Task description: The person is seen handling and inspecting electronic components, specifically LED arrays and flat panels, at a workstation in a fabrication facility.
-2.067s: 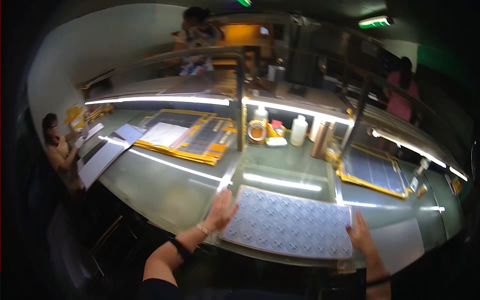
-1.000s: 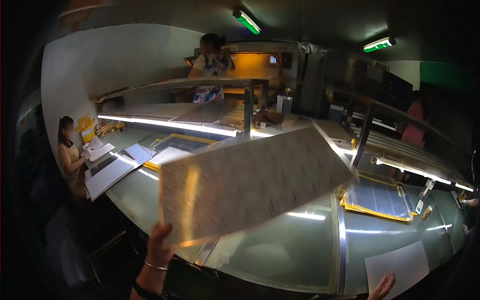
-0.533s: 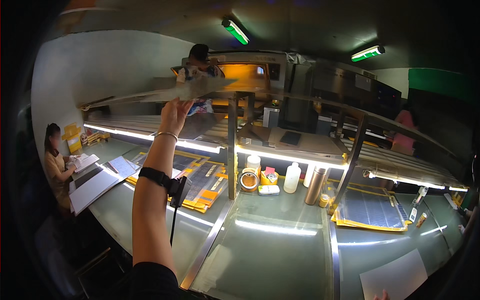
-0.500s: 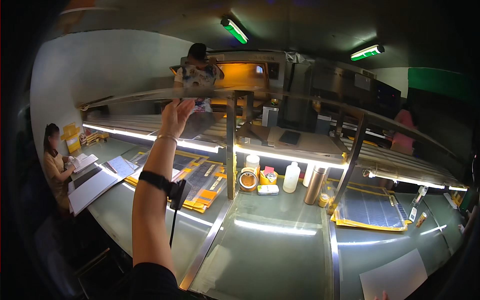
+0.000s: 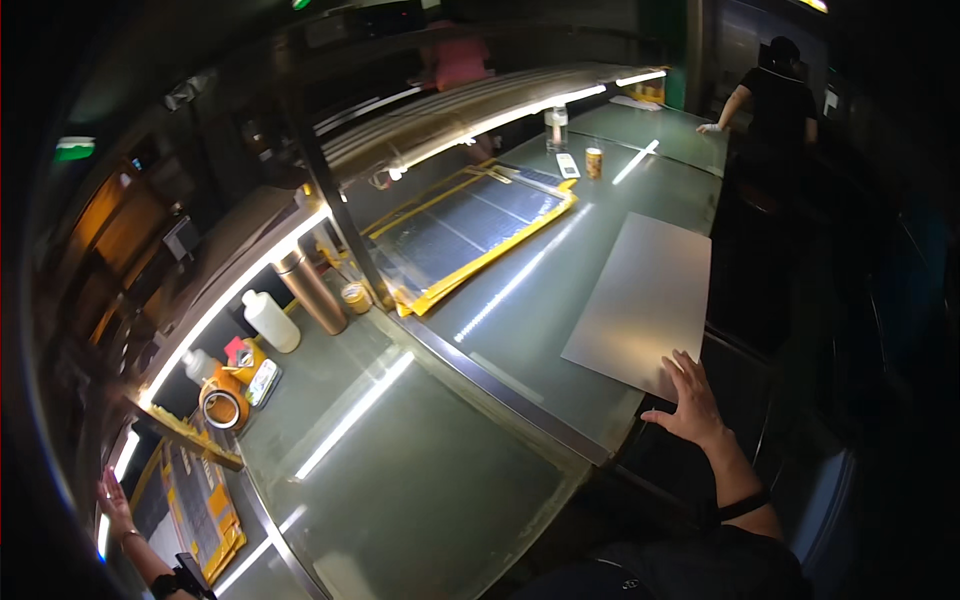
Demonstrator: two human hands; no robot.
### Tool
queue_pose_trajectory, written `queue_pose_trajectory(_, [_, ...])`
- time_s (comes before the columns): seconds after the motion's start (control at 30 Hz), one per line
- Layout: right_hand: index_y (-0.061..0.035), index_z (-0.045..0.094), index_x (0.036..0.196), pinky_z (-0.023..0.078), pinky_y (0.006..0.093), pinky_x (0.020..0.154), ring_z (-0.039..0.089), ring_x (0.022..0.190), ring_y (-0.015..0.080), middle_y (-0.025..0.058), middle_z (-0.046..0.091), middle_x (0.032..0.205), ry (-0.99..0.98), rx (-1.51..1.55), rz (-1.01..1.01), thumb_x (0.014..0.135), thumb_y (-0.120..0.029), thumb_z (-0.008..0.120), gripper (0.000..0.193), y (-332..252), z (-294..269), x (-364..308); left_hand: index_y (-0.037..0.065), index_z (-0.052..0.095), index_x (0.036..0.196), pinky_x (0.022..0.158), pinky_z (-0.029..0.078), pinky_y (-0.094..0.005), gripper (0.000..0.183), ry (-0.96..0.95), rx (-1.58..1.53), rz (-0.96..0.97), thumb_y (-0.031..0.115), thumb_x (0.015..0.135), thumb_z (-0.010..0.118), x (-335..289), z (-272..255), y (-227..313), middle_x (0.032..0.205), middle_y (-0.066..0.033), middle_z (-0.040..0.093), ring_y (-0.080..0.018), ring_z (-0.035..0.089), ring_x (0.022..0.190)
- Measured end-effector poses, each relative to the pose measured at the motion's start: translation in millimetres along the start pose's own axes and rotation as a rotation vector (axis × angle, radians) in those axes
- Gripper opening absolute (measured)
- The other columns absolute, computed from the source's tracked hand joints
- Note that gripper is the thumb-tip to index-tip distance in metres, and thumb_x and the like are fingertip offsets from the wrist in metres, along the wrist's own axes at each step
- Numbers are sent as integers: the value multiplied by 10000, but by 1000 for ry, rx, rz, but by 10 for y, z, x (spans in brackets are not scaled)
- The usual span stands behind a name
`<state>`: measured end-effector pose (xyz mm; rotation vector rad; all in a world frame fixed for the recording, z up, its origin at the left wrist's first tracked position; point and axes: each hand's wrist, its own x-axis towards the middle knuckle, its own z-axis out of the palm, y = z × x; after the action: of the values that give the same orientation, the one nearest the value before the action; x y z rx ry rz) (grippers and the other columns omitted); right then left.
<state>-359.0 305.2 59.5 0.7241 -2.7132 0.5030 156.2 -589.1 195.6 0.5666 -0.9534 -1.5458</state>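
Note:
A thin grey sheet (image 5: 645,310) lies on the glass-topped table on my right, its near corner by the table's edge. My right hand (image 5: 690,405) hovers at that corner with fingers spread, the fingertips overlapping the sheet; whether they touch it I cannot tell. Out at the far left, my left hand (image 5: 115,500) is raised beside the lit shelf edge, its fingers stretched and nothing visible in them. Below it on the table are dark film panels with yellow taped borders (image 5: 205,510).
A metal post (image 5: 345,225) carries the lit shelf. Near it stand a bronze flask (image 5: 312,292), a white bottle (image 5: 272,322) and a tape roll (image 5: 224,405). A yellow-edged dark panel (image 5: 480,225) and a small can (image 5: 594,163) lie beyond. Another person (image 5: 780,100) stands at the far right.
The view has swung right and tilted. My right hand and the grey sheet now show fully, while my raised left hand has shifted to the far left of the picture.

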Motion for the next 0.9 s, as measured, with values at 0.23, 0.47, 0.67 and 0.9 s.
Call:
queue_pose_trajectory(0.23, [-51, 357, 1265, 176, 496, 1049, 256, 1265, 349, 214, 295, 1325, -104, -145, 174, 622, -158, 732, 752, 175, -2, -297, -38, 439, 1182, 969, 379, -262, 361, -342, 36, 190, 162, 882, 473, -30, -407, 106, 1190, -129, 504, -170, 473, 1116])
queue_pose_trajectory(0.47, [22, 468, 1135, 294, 471, 980, 388, 1130, 426, 267, 423, 1182, 26, -246, 57, 781, 11, 465, 355, 56, 266, -206, 64, 565, 1042, 697, 494, -219, 198, 5, -49, -28, 99, 868, 478, -3454, -790, -556, 973, -31, 618, -119, 589, 883])
queue_pose_trajectory(0.67, [-24, 401, 1262, 314, 398, 1000, 360, 1207, 357, 219, 396, 1282, -141, -461, 165, 860, -24, 376, 403, 337, 285, -84, 65, 448, 1199, 891, 430, -347, 458, 419, 2, -36, 4, 768, 590, -6083, -540, -806, 1110, -46, 557, -198, 532, 1028])
queue_pose_trajectory(0.9, [40, 480, 1173, 450, 340, 859, 561, 1018, 262, 176, 557, 1129, 301, -463, -168, 891, -40, 385, 308, 671, -1443, 648, -49, 382, 1223, 961, 362, -345, 470, 528, 75, -107, -40, 776, 529, -6896, -726, -806, 1192, -135, 494, -256, 485, 1095])
